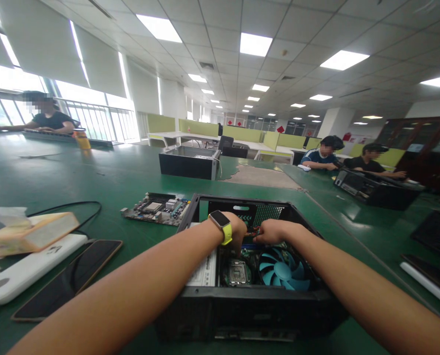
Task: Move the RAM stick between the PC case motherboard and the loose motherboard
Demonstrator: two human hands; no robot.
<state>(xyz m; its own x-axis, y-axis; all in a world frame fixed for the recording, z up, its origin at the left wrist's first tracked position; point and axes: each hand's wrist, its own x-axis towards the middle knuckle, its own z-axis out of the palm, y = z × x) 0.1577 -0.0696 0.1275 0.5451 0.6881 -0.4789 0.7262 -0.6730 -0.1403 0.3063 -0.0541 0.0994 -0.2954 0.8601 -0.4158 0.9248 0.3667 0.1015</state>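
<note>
Where two hands [238, 230] [274, 231] reach, one case [264, 308] lies open.

the case [259, 313], black, lies open side up on the green table [131, 177]. inside, a teal fan [283, 270] sits right of a metal-framed socket [238, 272]; reddish wires [254, 231] show beyond.

on tbl [131, 172], pc case [264, 313] w/ fan [283, 269] inside, mobo [155, 207] l of case, tissue box [46, 230] further l
</note>
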